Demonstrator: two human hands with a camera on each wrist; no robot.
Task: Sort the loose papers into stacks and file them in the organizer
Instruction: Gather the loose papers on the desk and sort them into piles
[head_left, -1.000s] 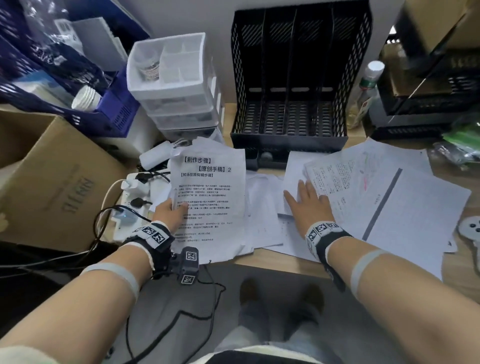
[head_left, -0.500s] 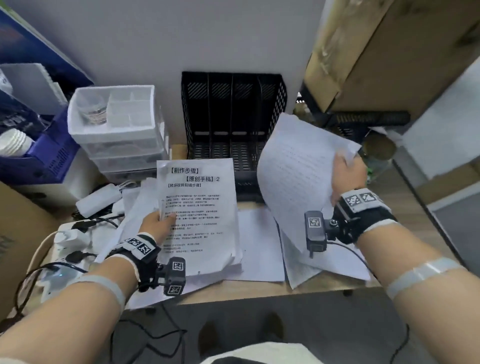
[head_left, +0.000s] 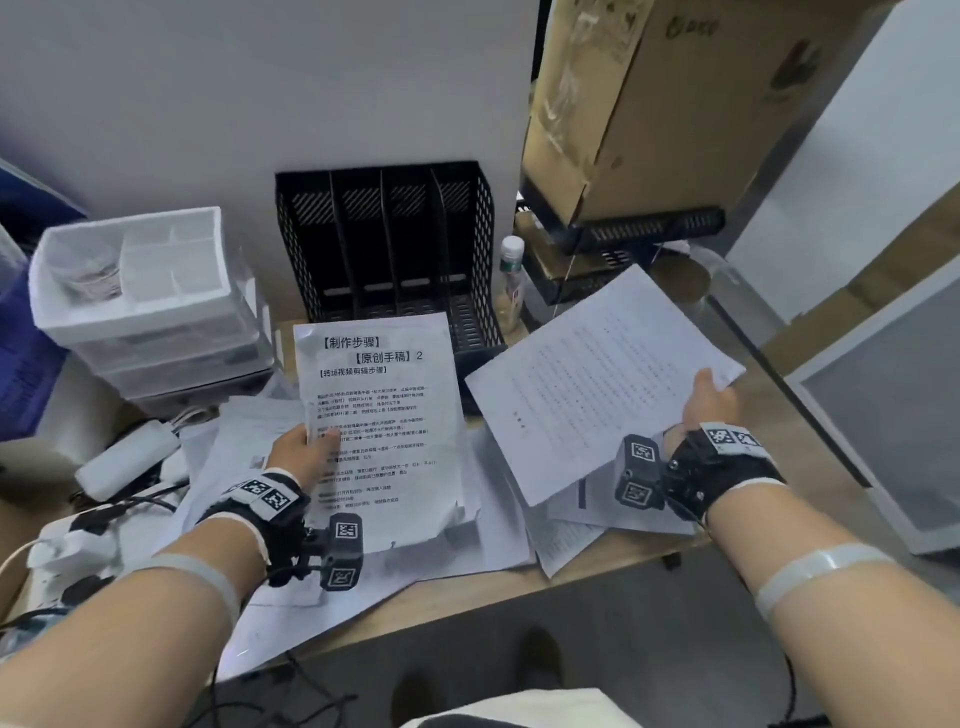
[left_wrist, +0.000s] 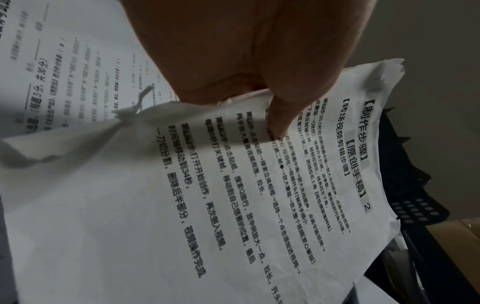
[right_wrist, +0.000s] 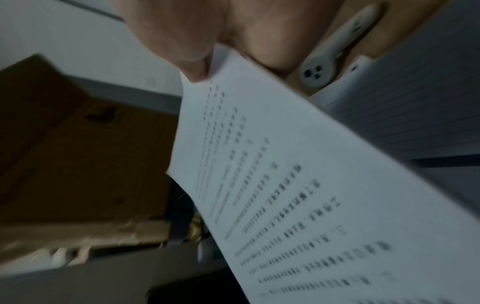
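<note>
My left hand (head_left: 306, 447) pinches a thin stack of printed sheets (head_left: 384, 426) by its left edge, thumb on top (left_wrist: 279, 121), holding it above the desk in front of the black mesh organizer (head_left: 389, 244). The top sheet (left_wrist: 233, 195) bears a bold heading and has a torn lower corner. My right hand (head_left: 709, 402) pinches a single printed sheet (head_left: 597, 379) at its right corner, raised and tilted to the right of the organizer; the right wrist view shows that sheet (right_wrist: 298, 195) blurred. More loose papers (head_left: 498, 525) lie spread on the desk beneath both hands.
A white drawer unit (head_left: 140, 306) stands left of the organizer, with a power strip (head_left: 78, 545) and cables in front of it. A small bottle (head_left: 511, 280) stands right of the organizer. A cardboard box (head_left: 649, 104) rests on black trays (head_left: 639, 234) at the right.
My right hand has swung its sheet down from nearly upright to a flatter tilt. A second ago that hand lay flat on the papers. My left hand keeps its stack.
</note>
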